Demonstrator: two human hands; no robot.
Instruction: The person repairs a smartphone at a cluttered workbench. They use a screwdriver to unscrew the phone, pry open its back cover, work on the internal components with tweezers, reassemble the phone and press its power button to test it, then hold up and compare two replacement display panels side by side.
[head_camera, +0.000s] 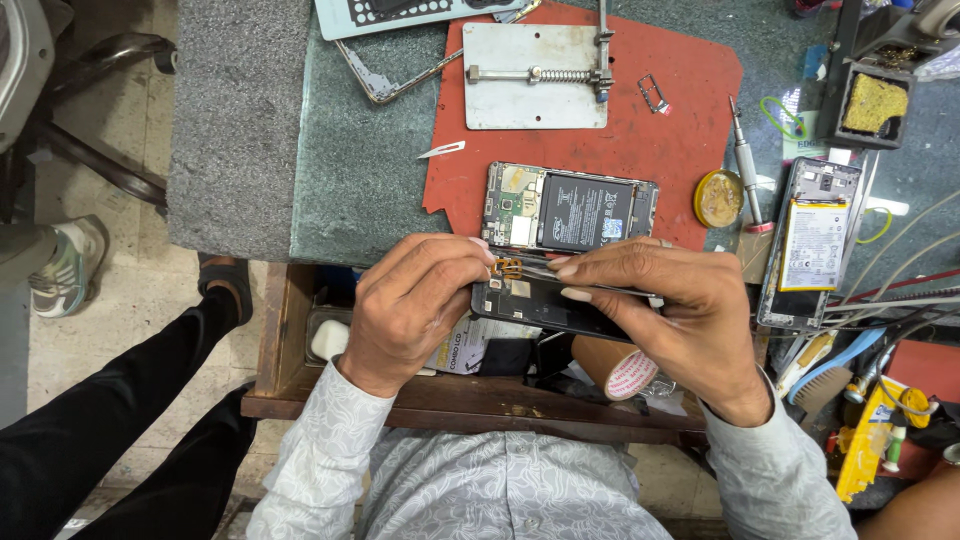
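Clearly pinched between both hands: left hand (412, 305) curled, fingertips closed on the near-left edge of a dark phone screen panel (545, 305), right beside a small orange flex cable (508, 267); right hand (665, 318) stretched flat along the panel's upper edge, thumb under, fingers pressing on top. Held just above the front lip of the bench, tilted slightly, close to the chest.

Risky for that flex cable: could well tear or crease if pulled sideways or bent sharply while fingertips crowd it. Likely also to crack the thin panel if squeezed unevenly or twisted between the two grips. Could slip and fall into the open drawer (300, 330) below, given no support under it.

Just beyond the fingers, nearly touching: an opened phone body (570, 208) with battery exposed, lying on a red mat (660, 130). Farther out: a metal clamp plate (535, 75), a loose blade (442, 150), a screwdriver (745, 165), a round tin (718, 198), and a second opened phone (812, 240) at right.
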